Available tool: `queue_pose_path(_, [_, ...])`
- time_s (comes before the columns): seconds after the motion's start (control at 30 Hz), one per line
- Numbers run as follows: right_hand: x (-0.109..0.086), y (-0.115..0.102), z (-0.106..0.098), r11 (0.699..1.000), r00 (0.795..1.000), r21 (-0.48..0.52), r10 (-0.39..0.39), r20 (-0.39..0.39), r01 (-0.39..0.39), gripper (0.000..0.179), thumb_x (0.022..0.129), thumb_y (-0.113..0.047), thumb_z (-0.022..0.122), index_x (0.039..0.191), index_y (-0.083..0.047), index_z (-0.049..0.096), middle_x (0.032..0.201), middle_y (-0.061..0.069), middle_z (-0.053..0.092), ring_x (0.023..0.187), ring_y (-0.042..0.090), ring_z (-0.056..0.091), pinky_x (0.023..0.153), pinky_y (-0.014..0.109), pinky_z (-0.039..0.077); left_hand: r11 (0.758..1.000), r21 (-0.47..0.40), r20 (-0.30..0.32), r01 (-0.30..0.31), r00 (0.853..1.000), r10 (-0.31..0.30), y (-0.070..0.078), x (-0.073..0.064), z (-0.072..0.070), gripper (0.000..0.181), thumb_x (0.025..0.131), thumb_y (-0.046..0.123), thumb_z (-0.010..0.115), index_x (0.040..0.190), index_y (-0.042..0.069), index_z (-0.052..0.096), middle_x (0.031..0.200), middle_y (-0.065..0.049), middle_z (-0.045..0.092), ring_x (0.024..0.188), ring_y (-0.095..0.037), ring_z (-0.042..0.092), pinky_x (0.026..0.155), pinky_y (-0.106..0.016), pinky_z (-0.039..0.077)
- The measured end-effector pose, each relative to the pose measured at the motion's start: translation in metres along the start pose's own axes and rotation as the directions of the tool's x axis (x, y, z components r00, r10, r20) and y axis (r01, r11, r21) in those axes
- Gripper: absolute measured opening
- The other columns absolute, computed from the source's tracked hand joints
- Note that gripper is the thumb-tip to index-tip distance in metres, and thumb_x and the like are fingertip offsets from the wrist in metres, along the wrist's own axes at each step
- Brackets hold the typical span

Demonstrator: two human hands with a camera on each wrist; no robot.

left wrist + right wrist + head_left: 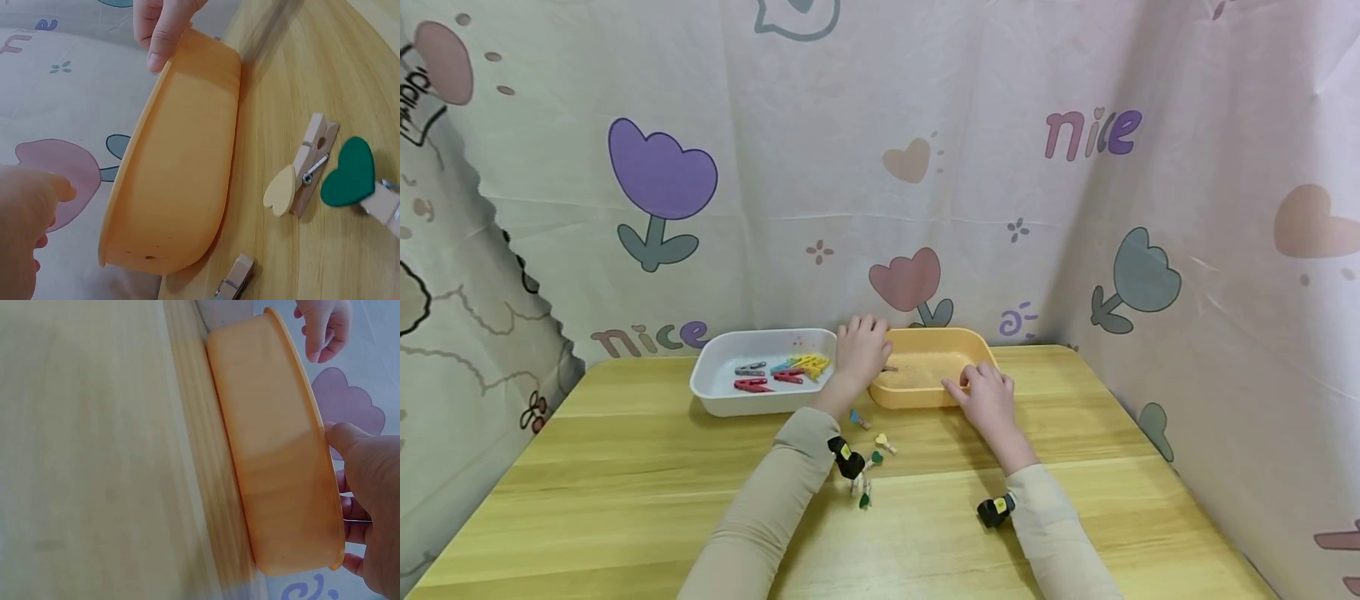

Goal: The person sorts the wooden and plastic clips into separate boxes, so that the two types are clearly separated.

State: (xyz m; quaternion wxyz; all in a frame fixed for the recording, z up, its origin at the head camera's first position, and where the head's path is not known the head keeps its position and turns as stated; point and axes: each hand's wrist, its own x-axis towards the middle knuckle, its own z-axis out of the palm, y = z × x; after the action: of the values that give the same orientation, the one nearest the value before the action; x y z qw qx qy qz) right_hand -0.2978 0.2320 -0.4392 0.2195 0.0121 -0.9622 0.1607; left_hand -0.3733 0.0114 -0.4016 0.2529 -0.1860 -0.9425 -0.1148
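My left hand [862, 354] hovers over the left end of a yellow plastic basin [955, 335], its fingers bent downward. Beside those fingers, inside the basin, a small brownish piece [890, 368] shows. In the right wrist view the left hand [328, 328] hangs apart from the rim with nothing visible in it. The right hand [988, 398] grips the basin's near rim toward its right end. Its thumb lies at the rim and the other fingers reach over to the inner side, as the right wrist view shows of the right hand [378, 506].
Left of the basin stands a white tray [730, 403] with grey, red, yellow and blue plastic clothespins. Several small wooden clothespins lie in front, among them one with a cream heart [280, 190], one with a green heart [351, 172] and a blue-topped one [857, 418]. A printed curtain [820, 167] hangs behind.
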Motion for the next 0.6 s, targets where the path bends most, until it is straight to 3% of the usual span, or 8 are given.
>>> queue_pose_path(0.23, [0.0, 0.001, 0.0, 1.0, 1.0, -0.004, -0.004, -0.005, 0.004, 0.037, 0.091, -0.048, 0.063, 0.08, -0.013, 0.057, 0.083, 0.004, 0.051, 0.085, 0.026, 0.051, 0.096, 0.053, 0.035, 1.0, -0.007, -0.009, -0.025, 1.0, 0.025, -0.004, -0.006, -0.005, 0.02, 0.094, 0.034, 0.063, 0.107, 0.019, 0.064, 0.109, -0.001, 0.057, 0.109, -0.024, 0.049, 0.088, -0.042, 0.042])
queue_pose_path(0.6, [0.002, 0.002, 0.002, 1.0, 1.0, -0.008, -0.002, -0.005, 0.002, 0.037, 0.09, -0.048, 0.064, 0.079, -0.013, 0.056, 0.082, 0.004, 0.05, 0.085, 0.026, 0.05, 0.097, 0.054, 0.034, 0.995, 0.0, -0.11, -0.105, 0.988, 0.104, -0.009, -0.023, -0.009, 0.015, 0.092, 0.031, 0.067, 0.101, 0.02, 0.067, 0.1, -0.001, 0.058, 0.098, -0.023, 0.05, 0.082, -0.041, 0.043])
